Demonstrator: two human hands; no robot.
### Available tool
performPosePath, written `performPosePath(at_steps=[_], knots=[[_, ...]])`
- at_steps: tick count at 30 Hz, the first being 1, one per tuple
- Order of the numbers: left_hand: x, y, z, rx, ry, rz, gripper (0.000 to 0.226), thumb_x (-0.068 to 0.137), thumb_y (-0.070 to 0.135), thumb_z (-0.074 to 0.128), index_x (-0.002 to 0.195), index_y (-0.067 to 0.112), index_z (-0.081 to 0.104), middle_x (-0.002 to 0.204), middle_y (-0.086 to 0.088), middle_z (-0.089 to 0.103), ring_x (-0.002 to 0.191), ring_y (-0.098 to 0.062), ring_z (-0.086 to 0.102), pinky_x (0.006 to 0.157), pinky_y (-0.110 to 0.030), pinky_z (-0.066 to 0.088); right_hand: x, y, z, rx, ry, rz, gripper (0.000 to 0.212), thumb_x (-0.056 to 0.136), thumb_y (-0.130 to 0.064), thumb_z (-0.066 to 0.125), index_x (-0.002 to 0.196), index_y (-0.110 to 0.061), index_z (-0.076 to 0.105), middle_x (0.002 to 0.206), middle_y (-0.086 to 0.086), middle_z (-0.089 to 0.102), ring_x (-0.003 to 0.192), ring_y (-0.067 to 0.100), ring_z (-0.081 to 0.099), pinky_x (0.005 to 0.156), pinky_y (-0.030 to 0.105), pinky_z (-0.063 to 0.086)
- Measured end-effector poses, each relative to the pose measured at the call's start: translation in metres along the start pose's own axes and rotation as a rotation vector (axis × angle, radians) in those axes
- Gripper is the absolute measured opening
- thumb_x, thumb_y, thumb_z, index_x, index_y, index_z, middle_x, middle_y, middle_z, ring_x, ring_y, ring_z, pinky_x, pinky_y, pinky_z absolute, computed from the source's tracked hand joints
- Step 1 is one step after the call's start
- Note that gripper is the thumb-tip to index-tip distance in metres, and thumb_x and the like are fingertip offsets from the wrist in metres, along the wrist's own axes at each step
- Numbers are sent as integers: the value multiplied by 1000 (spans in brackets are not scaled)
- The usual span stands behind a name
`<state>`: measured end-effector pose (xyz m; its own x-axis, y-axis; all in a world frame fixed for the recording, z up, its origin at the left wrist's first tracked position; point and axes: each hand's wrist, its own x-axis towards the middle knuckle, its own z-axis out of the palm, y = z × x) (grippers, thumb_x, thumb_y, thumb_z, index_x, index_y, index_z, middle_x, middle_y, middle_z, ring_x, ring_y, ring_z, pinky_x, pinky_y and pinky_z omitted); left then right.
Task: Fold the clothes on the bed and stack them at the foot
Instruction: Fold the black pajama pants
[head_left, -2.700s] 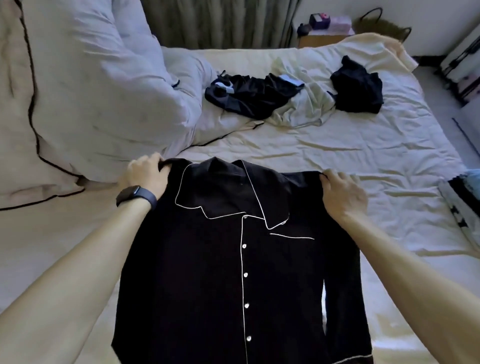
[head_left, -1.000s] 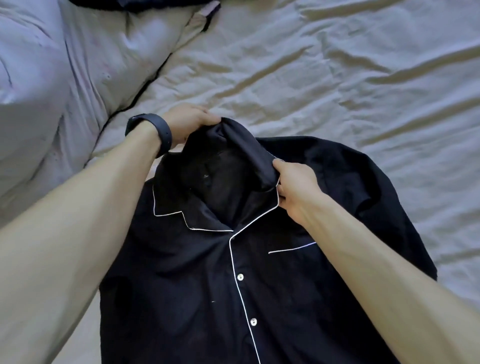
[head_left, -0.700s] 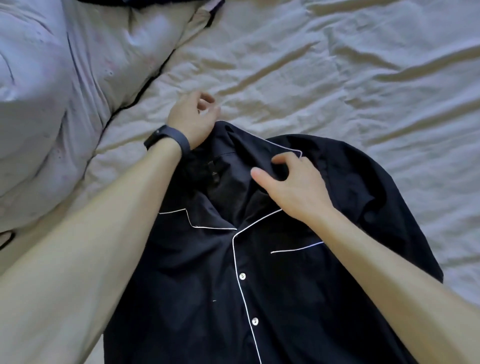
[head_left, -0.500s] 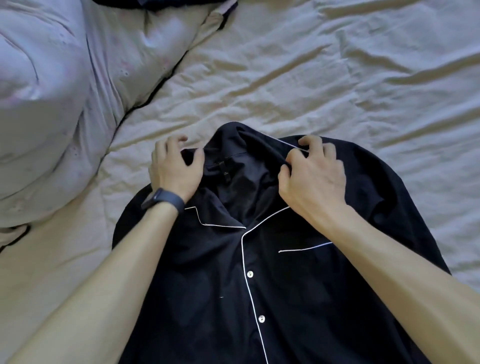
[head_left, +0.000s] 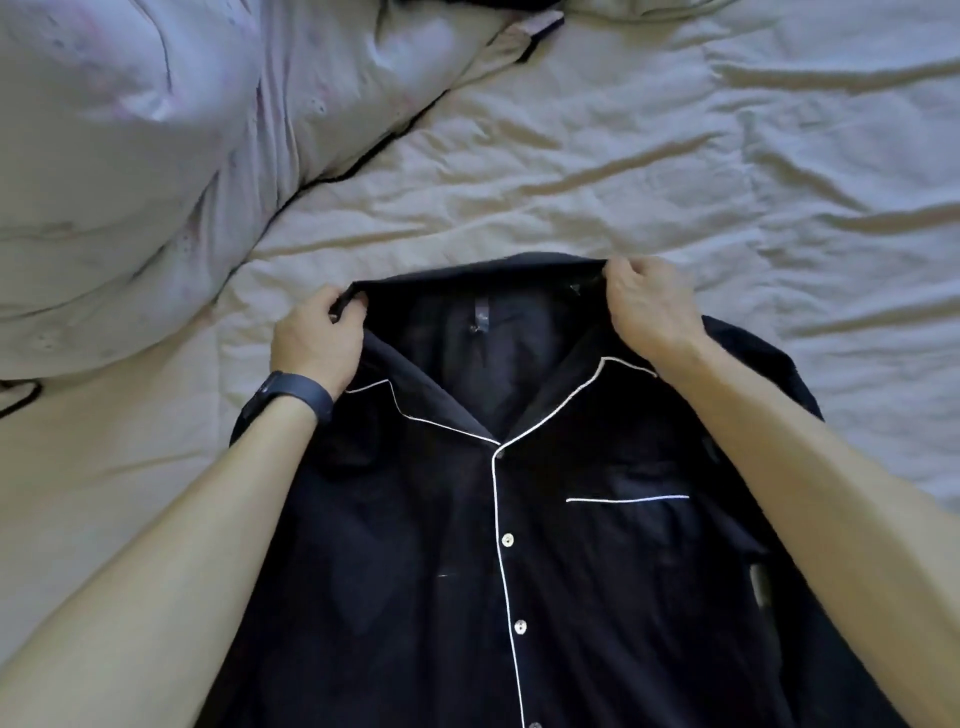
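A black pyjama shirt (head_left: 431, 561) with white piping and white buttons lies face up on the bed, collar pointing away from me. My left hand (head_left: 317, 343), with a dark band on its wrist, pinches the collar's left end. My right hand (head_left: 649, 306) grips the collar's right end. Between them the back of the collar is stretched out and lifted a little, showing the label inside the neck. My forearms hide part of both shoulders and sleeves.
The creased beige bedsheet (head_left: 623, 171) spreads beyond and to the right of the shirt. A large pale pillow (head_left: 130, 171) with dark piping lies at the left. A sliver of another dark garment (head_left: 467, 4) shows at the top edge.
Both hands have moved apart along the collar to its two ends, pulling it straight and wide. Half a second ago they were bunched near the neck with the collar crumpled.
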<state>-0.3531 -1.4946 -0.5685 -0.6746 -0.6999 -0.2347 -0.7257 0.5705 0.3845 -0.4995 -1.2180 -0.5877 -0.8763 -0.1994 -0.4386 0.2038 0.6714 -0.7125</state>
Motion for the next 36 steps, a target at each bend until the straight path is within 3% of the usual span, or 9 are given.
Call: performPosePath(at_steps=[5,9,14,18,24,28,30,33,36], knots=[[-2,-7,-3,-71,-39,-22,30,100,35,49,74,21,54,68,7,56,72,-23,54,53,-21,31,-1,4,-5,-140,-26,-129,49,103,-45,44,59,-23,40,53,-9,41,52,9,40,53,31,30],[7,-2,2,-67,-115,-36,34,94,56,51,78,26,56,76,11,61,81,-21,57,61,-24,37,7,1,2,-155,23,-126,30,101,-58,44,86,-32,53,79,-18,56,73,-2,50,61,16,32],[3,-7,8,-151,-234,28,77,83,81,27,119,24,63,124,-1,63,120,-25,54,105,-46,41,-12,25,-4,-392,-20,-130,57,99,-67,31,123,-26,62,126,1,59,122,26,51,103,43,42],[2,-20,12,191,-172,62,45,101,52,38,131,26,59,134,-6,57,128,-34,44,104,-45,33,-29,45,-12,-499,-23,-236,60,100,-62,16,141,-36,52,149,-6,45,136,29,35,112,50,28],[15,-24,12,83,-78,106,21,102,23,50,116,14,62,118,-16,62,112,-38,55,91,-40,41,-9,43,0,-617,-39,-211,44,103,-56,38,121,-20,55,116,9,63,116,36,56,94,48,36],[12,-29,15,102,-15,90,23,103,24,46,119,12,58,123,-18,55,109,-41,54,89,-41,41,12,32,2,-440,73,-225,51,99,-65,40,76,-22,54,70,-2,60,79,34,61,67,40,38],[9,-27,20,182,-35,59,25,101,21,47,122,16,58,129,-15,54,116,-40,52,95,-45,40,15,25,1,-401,168,-214,58,94,-74,40,73,-22,54,66,-9,55,76,27,55,73,40,36],[-8,3,28,236,87,0,49,85,7,49,132,21,53,135,-12,49,125,-36,44,103,-47,32,-2,32,1,-476,113,-124,54,96,-72,34,108,-30,66,106,0,65,112,31,53,100,48,32],[-44,52,36,183,185,184,62,80,7,52,141,17,49,145,-11,44,131,-34,43,107,-48,31,-48,63,-21,-413,336,-26,49,96,-60,43,131,-28,56,136,8,55,131,34,41,107,52,28]])
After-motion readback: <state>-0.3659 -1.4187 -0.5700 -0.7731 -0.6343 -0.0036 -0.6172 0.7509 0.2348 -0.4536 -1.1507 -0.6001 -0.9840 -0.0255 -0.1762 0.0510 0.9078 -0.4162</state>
